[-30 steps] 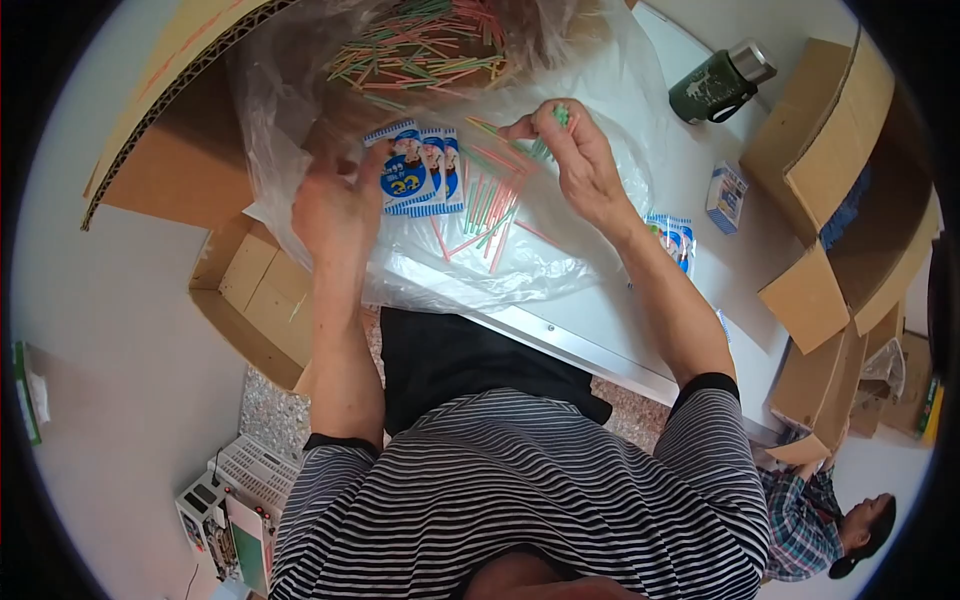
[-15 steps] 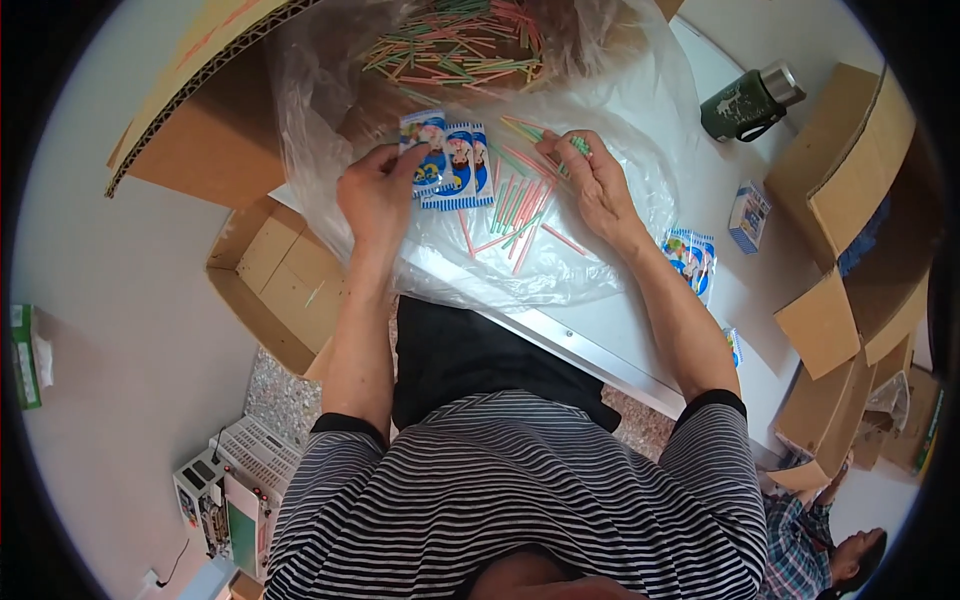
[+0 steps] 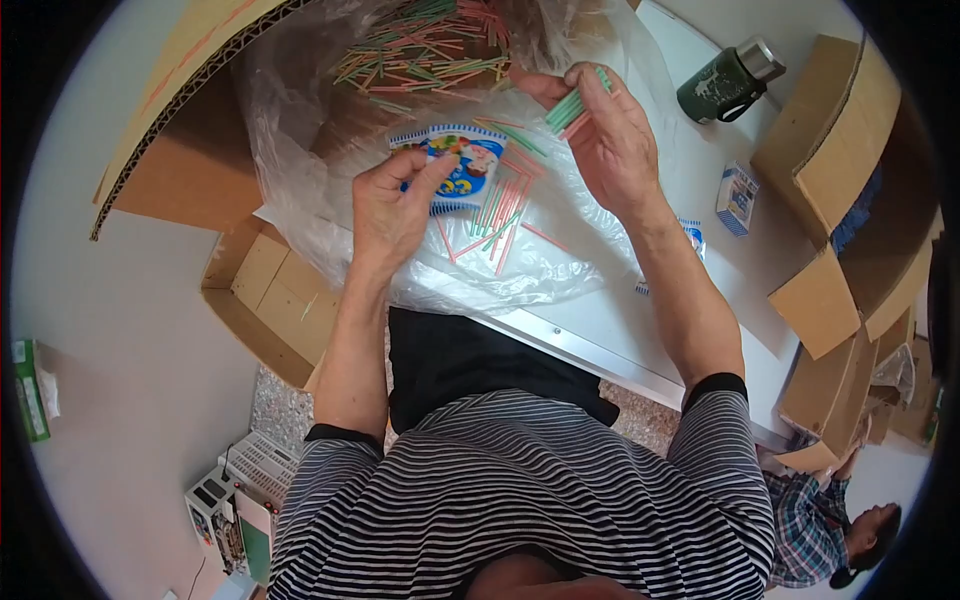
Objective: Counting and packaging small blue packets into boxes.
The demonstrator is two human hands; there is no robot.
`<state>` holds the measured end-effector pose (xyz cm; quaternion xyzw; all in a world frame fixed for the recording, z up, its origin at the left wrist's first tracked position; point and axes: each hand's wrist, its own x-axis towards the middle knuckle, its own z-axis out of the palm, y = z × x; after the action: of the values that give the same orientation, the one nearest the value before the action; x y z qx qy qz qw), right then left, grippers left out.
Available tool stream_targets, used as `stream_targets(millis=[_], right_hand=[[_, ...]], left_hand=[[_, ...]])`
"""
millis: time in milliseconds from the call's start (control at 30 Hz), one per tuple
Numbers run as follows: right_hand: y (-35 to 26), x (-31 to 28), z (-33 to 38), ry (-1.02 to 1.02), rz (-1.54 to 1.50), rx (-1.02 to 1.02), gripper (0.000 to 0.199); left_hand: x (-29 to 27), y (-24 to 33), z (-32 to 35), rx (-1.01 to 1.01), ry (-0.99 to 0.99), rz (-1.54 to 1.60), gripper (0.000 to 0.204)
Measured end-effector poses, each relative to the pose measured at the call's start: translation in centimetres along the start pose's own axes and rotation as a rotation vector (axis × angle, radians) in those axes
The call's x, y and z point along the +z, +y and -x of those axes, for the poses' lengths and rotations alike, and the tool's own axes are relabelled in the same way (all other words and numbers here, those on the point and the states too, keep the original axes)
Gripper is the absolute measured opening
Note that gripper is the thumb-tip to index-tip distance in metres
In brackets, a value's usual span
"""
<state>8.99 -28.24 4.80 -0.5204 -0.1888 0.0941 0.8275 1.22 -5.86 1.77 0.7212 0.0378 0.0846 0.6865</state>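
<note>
My left hand (image 3: 392, 208) pinches a blue-and-white printed packet (image 3: 468, 172) by its near left part; whether it is a single packet or several stacked, I cannot tell. My right hand (image 3: 625, 150) is raised to the right of it, thumb and fingers closed on a bunch of thin green and pink sticks (image 3: 568, 112). Loose pink and green sticks (image 3: 500, 222) lie below the packet on a clear plastic sheet (image 3: 560, 275). Beyond the hands a large heap of coloured sticks (image 3: 425, 55) rests in the plastic, inside a cardboard box (image 3: 175, 170).
A dark green flask (image 3: 725, 82) and a small blue-and-white carton (image 3: 737, 198) stand on the white table (image 3: 690, 320). More packets (image 3: 692, 236) show behind my right forearm. Open cardboard boxes (image 3: 815, 290) line the right; another box (image 3: 270, 300) sits lower left. A person (image 3: 815, 525) is at lower right.
My right hand has lifted and turned, its stick bunch now in plain sight. In my left hand, the fanned packets have become one flat face turned toward me.
</note>
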Motion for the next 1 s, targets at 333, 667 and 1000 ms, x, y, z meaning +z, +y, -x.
stream_targets(millis=[333, 667, 1000], right_hand=[[0.9, 3.4, 0.2, -0.042, -0.297, -0.012, 0.026], [1.4, 2.5, 0.3, -0.058, -0.336, -0.013, 0.028], [0.1, 2.1, -0.2, -0.139, -0.298, -0.151, 0.028]], left_hand=[[2.4, 0.5, 0.5, -0.140, -0.117, 0.353, 0.014], [2.2, -0.6, 0.9, -0.080, -0.101, 0.148, 0.015], [2.1, 0.0, 1.8, -0.054, -0.312, -0.014, 0.025]])
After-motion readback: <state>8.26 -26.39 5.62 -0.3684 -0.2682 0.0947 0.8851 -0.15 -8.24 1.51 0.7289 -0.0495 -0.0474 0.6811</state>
